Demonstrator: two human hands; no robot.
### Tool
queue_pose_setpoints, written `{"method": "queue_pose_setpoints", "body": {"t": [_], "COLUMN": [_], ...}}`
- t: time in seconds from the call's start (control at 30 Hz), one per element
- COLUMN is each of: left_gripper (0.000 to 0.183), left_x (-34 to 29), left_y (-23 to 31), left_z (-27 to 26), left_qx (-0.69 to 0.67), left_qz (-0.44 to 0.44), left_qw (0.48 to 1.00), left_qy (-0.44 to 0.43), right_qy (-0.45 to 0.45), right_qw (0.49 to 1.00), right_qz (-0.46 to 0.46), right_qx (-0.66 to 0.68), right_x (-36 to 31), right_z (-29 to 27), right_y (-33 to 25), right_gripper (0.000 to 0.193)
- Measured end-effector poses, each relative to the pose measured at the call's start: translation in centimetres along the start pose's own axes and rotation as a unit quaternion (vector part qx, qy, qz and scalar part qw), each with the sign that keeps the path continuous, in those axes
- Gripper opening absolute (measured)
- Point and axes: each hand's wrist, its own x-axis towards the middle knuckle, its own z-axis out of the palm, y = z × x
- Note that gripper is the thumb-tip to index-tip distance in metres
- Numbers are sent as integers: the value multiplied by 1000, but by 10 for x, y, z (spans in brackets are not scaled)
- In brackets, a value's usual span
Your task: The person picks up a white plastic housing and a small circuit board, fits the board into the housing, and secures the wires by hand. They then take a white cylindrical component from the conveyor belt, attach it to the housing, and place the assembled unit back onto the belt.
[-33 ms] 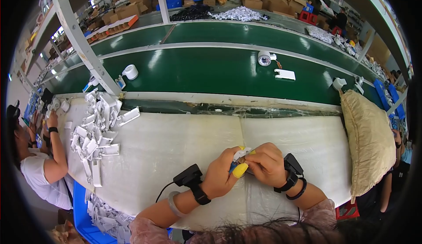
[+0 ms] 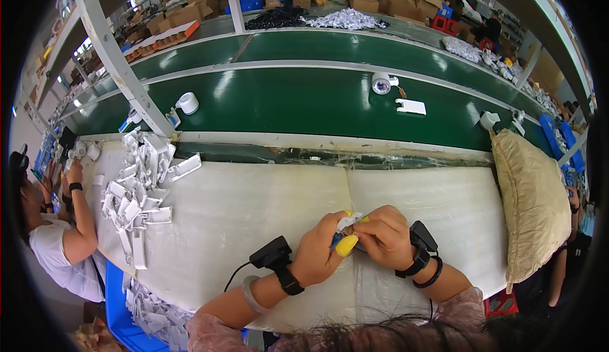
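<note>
Above the padded table [image 2: 266,199], my two hands meet in front of me. Between the fingers of my left hand [image 2: 316,250] is a small white plastic part [image 2: 349,222] with a bit of blue beside it. Yellow covers sit on some fingertips, the left thumb's among them. My right hand [image 2: 388,236] is closed in a pinch against that same part; a thin brownish piece, perhaps wire, shows at its fingertips, too small to make out. Fingers hide most of the part. To the left lies a heap of white plastic housings [image 2: 136,193].
Beyond the table runs a green conveyor belt [image 2: 285,101] carrying a round white lamp head [image 2: 381,83] and a white flat cover [image 2: 411,107]. A beige sack [image 2: 530,206] stands right. A blue bin [image 2: 119,317] of parts and a person [image 2: 63,244] are left.
</note>
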Motion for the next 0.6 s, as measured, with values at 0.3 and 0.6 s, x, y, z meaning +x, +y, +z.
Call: {"method": "queue_pose_setpoints", "body": {"t": [0.3,0.6], "left_gripper": [39,38], "left_x": [1,2], "left_y": [1,2], "left_z": [-2,-3], "left_qx": [22,36], "left_qz": [7,16], "left_qw": [1000,999], "left_qy": [-3,-9], "right_qy": [4,1], "right_qw": [1000,1000], "right_qz": [-7,-14], "right_qx": [-2,2], "right_x": [1,2], "right_z": [1,0], "right_y": [-1,-1], "right_gripper": [24,24]}}
